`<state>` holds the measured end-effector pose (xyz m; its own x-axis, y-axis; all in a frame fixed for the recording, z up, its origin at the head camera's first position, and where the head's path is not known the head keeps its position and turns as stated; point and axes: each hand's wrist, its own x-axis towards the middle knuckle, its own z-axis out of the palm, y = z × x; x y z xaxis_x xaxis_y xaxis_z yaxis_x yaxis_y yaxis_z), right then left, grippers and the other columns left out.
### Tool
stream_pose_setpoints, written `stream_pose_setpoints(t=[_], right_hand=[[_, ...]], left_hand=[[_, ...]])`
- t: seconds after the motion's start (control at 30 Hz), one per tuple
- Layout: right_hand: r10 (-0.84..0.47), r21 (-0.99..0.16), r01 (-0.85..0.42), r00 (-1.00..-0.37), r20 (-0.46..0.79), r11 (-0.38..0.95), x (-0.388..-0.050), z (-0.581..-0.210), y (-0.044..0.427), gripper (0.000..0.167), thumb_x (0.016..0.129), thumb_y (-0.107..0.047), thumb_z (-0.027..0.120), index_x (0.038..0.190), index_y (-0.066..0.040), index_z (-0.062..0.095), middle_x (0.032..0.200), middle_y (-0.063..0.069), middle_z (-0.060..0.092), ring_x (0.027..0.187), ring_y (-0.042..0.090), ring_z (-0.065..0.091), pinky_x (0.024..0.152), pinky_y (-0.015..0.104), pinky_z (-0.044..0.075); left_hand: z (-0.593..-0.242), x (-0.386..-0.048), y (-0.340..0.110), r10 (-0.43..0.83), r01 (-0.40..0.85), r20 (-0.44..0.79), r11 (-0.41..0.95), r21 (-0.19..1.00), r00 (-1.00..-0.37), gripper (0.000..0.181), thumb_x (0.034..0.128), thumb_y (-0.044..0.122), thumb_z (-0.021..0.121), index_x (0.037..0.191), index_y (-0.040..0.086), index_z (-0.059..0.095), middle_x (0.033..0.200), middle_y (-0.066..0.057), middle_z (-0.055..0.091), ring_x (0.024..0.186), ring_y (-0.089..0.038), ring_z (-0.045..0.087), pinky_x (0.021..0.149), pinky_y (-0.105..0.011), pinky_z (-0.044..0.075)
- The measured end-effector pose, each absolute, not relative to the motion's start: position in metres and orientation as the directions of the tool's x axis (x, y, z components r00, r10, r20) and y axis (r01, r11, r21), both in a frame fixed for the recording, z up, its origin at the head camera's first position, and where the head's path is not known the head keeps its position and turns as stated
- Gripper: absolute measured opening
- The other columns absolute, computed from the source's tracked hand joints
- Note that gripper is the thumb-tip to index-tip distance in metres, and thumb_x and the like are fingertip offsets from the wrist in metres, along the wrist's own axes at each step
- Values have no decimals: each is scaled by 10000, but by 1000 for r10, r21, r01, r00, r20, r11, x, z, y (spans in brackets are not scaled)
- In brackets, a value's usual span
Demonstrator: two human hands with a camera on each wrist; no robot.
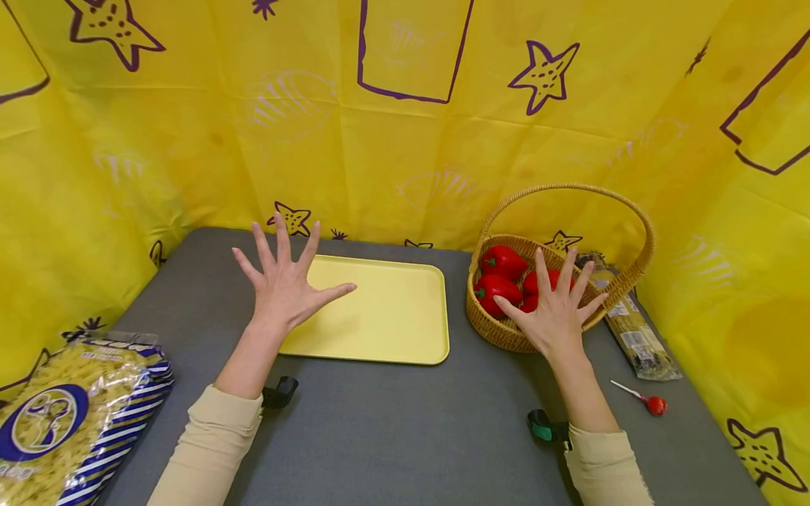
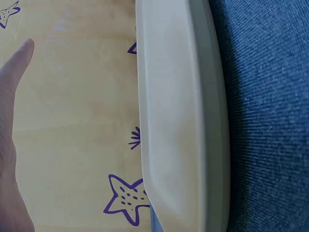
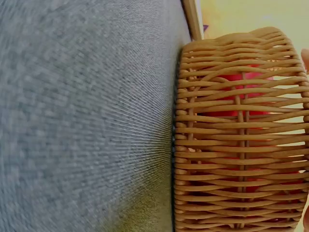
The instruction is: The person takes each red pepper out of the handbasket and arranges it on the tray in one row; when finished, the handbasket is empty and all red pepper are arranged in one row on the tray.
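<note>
Cloth [image 1: 392, 147]: yellow with purple starfish outlines, from the left edge across the top to the right edge.
Pasta bag [image 1: 53, 429]: lower left of the head view; clear plastic, blue and white stripes, blue oval badge; lies on the grey table [image 1: 392, 436].
Left hand [image 1: 281, 288]: left of centre, wide, fingers straight and splayed, holding nothing; raised over the tray's left end. Left wrist view shows the thumb at the left edge, apart from the tray.
Tray [image 1: 380, 309]: centre of frame, pale yellow, rounded corners, flat on the table.
Basket [image 1: 500, 336]: right of centre, wicker, upright, tall arched handle; just beside the tray.
Peppers [image 1: 504, 262]: red, inside the basket; two plain at its left, the rest partly behind the right hand. Red shows through the weave in the right wrist view.
Right hand [image 1: 557, 316]: right of centre, wide, fingers splayed, holding nothing; in front of the basket. Contact with the rim seems unlikely, though the angle leaves doubt.
Packet [image 1: 639, 337]: right side, clear wrap, white label, slanting beside the basket.
Lollipop [image 1: 656, 405]: lower right, red head, white stick, on the table near the packet.
</note>
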<state>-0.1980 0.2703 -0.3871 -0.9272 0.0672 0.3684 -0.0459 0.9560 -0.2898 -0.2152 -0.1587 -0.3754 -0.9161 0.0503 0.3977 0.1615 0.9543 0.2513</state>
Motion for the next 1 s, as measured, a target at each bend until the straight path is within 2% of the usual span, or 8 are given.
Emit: stream_pose_setpoints(t=[0.1,0.23,0.37,0.5,0.63,0.77,1.0], right_hand=[[59,-304,-57,-931,360,951,-199,-385,271,1024,791,-769,535,1566,-356,8,1571,-11,-305,1412,338,-300,983,758,-160],[0,-328,-131,-929,371,936,-202,-379,273,1020,806,-674,619,1577,-309,59,1609,46,-201,1453,370,-181,1027,770,-6],[-148,-322,-271,-922,358,907,-207,-370,277,1014,795,-511,739,1573,-242,147,1623,141,-45,1450,441,0,1016,762,168],[-305,-305,-388,-908,286,870,-214,-361,278,979,781,-416,796,1549,-164,243,1595,207,100,1401,484,135,985,738,268],[-402,-288,-442,-896,190,850,-220,-354,275,935,774,-376,814,1519,-112,314,1566,211,194,1373,464,200,970,699,334],[-455,-262,-468,-883,113,844,-225,-352,271,923,755,-331,831,1503,-93,345,1540,200,250,1361,428,233,951,630,415],[-480,-238,-480,-875,64,844,-232,-355,265,904,734,-277,836,1487,-79,377,1508,193,301,1340,392,275,916,568,480]], left_hand=[[-378,-214,-160,52,177,401,943,280,-915,1151,686,852,562,1533,419,-87,1542,-4,-366,1391,-348,-336,998,-651,-267],[-383,-211,-165,52,219,383,887,406,-922,1161,724,781,616,1548,360,-84,1577,4,-285,1439,-298,-252,1062,-664,-164],[-389,-206,-175,58,234,304,777,584,-951,1187,763,662,695,1553,280,-104,1611,-27,-181,1473,-341,-107,1090,-689,-12],[-393,-201,-187,75,168,163,706,688,-984,1241,758,625,733,1536,254,-160,1613,-36,-168,1462,-412,-49,1056,-730,99],[-398,-198,-198,116,101,27,702,705,-993,1295,737,642,743,1524,225,-196,1606,-64,-193,1453,-437,-66,1041,-744,114],[-406,-195,-206,183,88,-65,717,691,-981,1340,728,617,768,1528,122,-186,1595,-180,-177,1436,-480,-66,1064,-719,99],[-421,-193,-212,241,110,-94,711,694,-966,1365,711,521,828,1513,-29,-131,1576,-280,-118,1446,-453,-46,1111,-649,110]])
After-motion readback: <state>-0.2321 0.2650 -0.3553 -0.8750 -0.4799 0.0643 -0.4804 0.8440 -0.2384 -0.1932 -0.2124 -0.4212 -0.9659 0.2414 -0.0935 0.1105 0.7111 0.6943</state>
